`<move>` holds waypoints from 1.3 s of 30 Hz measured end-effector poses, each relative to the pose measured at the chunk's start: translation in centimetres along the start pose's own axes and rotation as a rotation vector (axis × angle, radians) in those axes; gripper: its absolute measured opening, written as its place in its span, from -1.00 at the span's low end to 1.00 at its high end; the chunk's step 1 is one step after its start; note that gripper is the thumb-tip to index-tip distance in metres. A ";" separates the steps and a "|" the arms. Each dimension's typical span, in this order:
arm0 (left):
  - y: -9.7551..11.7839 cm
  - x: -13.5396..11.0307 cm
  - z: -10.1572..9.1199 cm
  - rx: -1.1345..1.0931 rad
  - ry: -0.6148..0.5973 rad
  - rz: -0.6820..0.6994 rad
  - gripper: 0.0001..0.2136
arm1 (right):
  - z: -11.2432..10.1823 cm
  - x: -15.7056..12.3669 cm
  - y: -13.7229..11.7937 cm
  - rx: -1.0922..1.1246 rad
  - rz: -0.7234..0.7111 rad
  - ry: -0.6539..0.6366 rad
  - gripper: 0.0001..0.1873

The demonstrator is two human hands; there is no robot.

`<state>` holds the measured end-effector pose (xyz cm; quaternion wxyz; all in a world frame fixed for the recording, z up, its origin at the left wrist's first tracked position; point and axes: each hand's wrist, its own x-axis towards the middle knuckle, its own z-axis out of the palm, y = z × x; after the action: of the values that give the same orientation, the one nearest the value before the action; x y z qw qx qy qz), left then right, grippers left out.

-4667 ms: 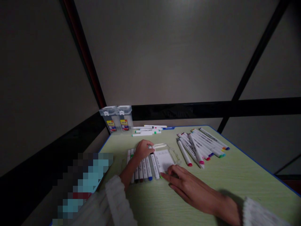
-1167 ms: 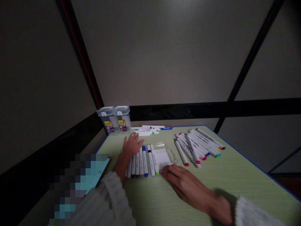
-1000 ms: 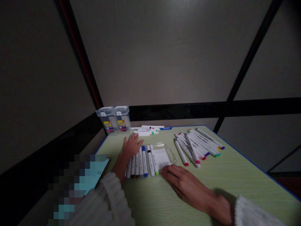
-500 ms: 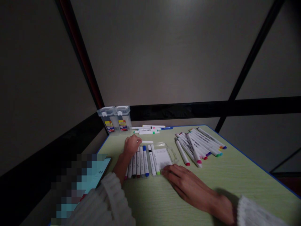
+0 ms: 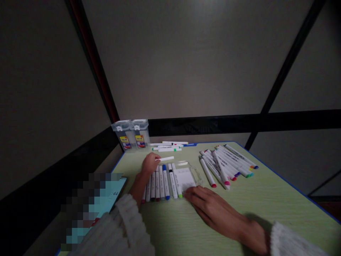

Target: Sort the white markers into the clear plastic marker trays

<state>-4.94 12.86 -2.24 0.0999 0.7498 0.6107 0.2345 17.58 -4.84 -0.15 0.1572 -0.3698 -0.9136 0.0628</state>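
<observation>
A slim white marker (image 5: 166, 158) sticks out to the right from my left hand (image 5: 150, 163), whose fingers are closed on its left end. Below that hand lies a clear plastic case (image 5: 182, 163) with a row of white-barrelled markers (image 5: 162, 183) in it; blue, black and green caps show. To the right of the green-tipped marker, a white printed card (image 5: 185, 177) shows in the case. My right hand (image 5: 210, 206) rests at the case's near right corner, fingers together and bent over its edge; the thumb is hidden.
Many loose markers with coloured ends (image 5: 226, 165) lie piled on the table's right side. More pens (image 5: 167, 146) lie at the back beside two lidded clear boxes (image 5: 130, 135). A blurred-out light-blue object (image 5: 106, 201) is at the left edge. A wall panel (image 5: 186, 71) rises behind.
The marker in my left hand has tilted, its right end now a little higher. My right hand stays at the case's corner. The whole view has shifted slightly.
</observation>
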 end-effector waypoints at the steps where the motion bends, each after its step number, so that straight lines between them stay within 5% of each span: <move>1: 0.0 0.0 0.0 0.000 0.002 -0.009 -0.83 | 0.0 0.0 0.0 -0.001 0.001 -0.002 -0.65; 26: 1.2 -0.9 -0.5 0.016 0.041 -0.067 -0.86 | 0.0 0.0 0.0 0.021 0.000 0.019 -0.67; 39: 2.0 -1.3 -1.7 -0.268 0.177 -0.026 -0.77 | -0.1 -0.1 0.0 0.029 0.021 -0.009 -0.66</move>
<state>-4.19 10.87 -0.17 0.1479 0.6981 0.5901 0.3775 17.64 -4.89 -0.08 0.1577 -0.3766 -0.9094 0.0795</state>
